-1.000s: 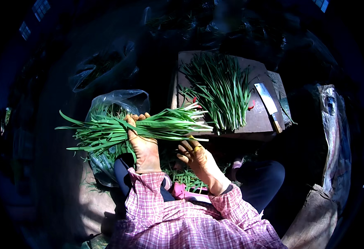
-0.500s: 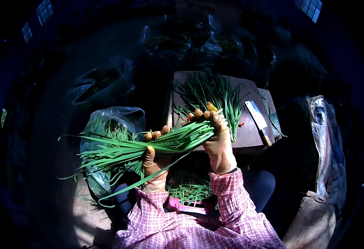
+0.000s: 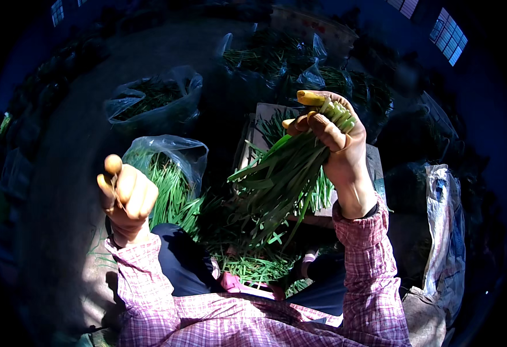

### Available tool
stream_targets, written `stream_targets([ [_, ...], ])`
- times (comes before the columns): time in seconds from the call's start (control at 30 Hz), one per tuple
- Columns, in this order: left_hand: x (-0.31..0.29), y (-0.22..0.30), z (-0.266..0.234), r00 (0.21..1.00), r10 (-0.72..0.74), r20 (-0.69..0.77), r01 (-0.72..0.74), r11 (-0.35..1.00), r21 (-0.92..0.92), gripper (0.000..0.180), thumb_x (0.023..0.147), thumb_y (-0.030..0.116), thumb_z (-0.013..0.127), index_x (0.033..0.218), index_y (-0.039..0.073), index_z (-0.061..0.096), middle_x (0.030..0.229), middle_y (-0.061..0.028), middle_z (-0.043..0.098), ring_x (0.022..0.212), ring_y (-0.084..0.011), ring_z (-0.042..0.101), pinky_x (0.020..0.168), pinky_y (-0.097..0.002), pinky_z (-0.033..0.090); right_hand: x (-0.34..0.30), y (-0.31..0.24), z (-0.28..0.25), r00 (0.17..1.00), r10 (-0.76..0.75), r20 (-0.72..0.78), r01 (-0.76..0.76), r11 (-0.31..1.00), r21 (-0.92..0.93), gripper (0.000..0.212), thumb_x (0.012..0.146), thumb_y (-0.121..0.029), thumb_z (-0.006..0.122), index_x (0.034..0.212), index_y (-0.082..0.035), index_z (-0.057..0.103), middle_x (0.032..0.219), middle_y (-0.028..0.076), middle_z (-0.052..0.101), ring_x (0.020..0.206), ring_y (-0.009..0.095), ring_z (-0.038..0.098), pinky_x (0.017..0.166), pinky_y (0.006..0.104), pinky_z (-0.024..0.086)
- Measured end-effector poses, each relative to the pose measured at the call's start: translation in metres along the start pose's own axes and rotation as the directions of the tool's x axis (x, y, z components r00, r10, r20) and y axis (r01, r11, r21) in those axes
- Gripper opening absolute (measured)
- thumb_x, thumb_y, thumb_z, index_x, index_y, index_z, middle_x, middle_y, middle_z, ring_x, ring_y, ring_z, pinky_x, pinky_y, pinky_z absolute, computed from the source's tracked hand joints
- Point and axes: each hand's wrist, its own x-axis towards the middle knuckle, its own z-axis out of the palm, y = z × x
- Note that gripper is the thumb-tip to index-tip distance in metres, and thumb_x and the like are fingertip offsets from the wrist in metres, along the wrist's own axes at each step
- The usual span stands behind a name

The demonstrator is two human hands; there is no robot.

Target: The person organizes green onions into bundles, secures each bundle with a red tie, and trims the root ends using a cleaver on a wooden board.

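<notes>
My right hand [image 3: 340, 130] is raised over the wooden board [image 3: 374, 165], closed around the pale cut ends of a bunch of garlic chives [image 3: 288, 179]. The green leaves hang down to the left, over the board's near edge. On the left, my left hand [image 3: 129, 196] is up and apart from the bunch, its fingers curled in. Thumb and forefinger come close together; whatever may be between them is too small to make out. Both hands have tan, yellowish finger coverings. Beside the left hand stands a clear plastic bag [image 3: 181, 153] filled with more chives [image 3: 169, 188].
Loose leaf trimmings [image 3: 253, 267] lie between my knees, above a pink object [image 3: 250, 287]. Another clear bag of greens [image 3: 155, 95] stands further back, with more bagged greens [image 3: 270, 58] at the far middle. A whitish sack [image 3: 441, 225] stands at the right.
My left hand has let go of the chives and moved left. My right hand has risen up and right with the bunch, whose leaves now hang down. The knife no longer shows.
</notes>
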Motion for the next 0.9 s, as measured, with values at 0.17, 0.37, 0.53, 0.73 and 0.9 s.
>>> stream_targets([
  [0.17, 0.063, -0.054, -0.002, 0.955, -0.023, -0.295, 0.204, 0.774, 0.599, 0.121, 0.075, 0.064, 0.078, 0.158, -0.002, 0.018, 0.161, -0.0194, 0.030, 0.151, -0.0314, 0.027, 0.123, -0.0412, 0.022, -0.007, 0.009, 0.038, 0.973, 0.105, 0.204, -0.123, 0.989, 0.078, 0.040, 0.092, -0.005, 0.071, 0.127, 0.005, 0.055, 0.112, 0.015, 0.069, 0.090, 0.023, 0.072, 0.082, 0.0342, 0.060],
  [0.37, 0.020, -0.144, 0.017, 0.785, -0.399, -0.473, 0.550, 0.801, 0.236, 0.108, 0.067, 0.022, 0.095, 0.153, 0.002, 0.032, 0.140, -0.0073, 0.053, 0.128, -0.0190, 0.052, 0.108, -0.0335, 0.043, -0.027, 0.009, 0.040, 0.991, 0.135, -0.006, -0.133, 0.985, 0.111, 0.038, 0.092, -0.003, 0.071, 0.127, 0.004, 0.056, 0.097, 0.013, 0.070, 0.084, 0.020, 0.070, 0.077, 0.0331, 0.059],
  [0.53, -0.008, -0.190, 0.037, 0.652, -0.423, -0.630, 0.518, 0.854, -0.037, 0.079, 0.076, -0.002, 0.084, 0.144, 0.003, 0.045, 0.128, -0.0066, 0.063, 0.117, -0.0185, 0.061, 0.101, -0.0327, 0.050, -0.032, 0.034, 0.031, 0.952, 0.292, -0.090, -0.268, 0.939, 0.215, 0.027, 0.096, -0.014, 0.070, 0.116, 0.003, 0.061, 0.091, 0.012, 0.070, 0.078, 0.021, 0.071, 0.071, 0.0349, 0.060],
  [0.73, -0.007, -0.180, 0.033, 0.384, -0.478, -0.790, 0.745, 0.666, -0.041, 0.036, 0.088, -0.001, 0.069, 0.123, 0.005, 0.064, 0.106, -0.0008, 0.069, 0.093, -0.0114, 0.064, 0.084, -0.0271, 0.052, -0.027, 0.058, 0.003, 0.882, 0.426, -0.203, -0.325, 0.861, 0.392, 0.033, 0.102, -0.027, 0.061, 0.116, 0.003, 0.059, 0.096, 0.018, 0.072, 0.080, 0.028, 0.072, 0.074, 0.0413, 0.061],
  [0.9, -0.035, -0.192, 0.010, 0.464, -0.389, -0.796, 0.682, 0.730, 0.041, 0.030, 0.087, -0.006, 0.070, 0.116, 0.004, 0.069, 0.104, -0.0025, 0.071, 0.086, -0.0120, 0.067, 0.080, -0.0276, 0.056, -0.025, 0.073, -0.035, 0.930, 0.364, -0.048, -0.302, 0.833, 0.464, 0.090, 0.097, -0.072, 0.036, 0.148, 0.002, 0.039, 0.140, 0.022, 0.057, 0.125, 0.033, 0.058, 0.108, 0.0460, 0.046],
])
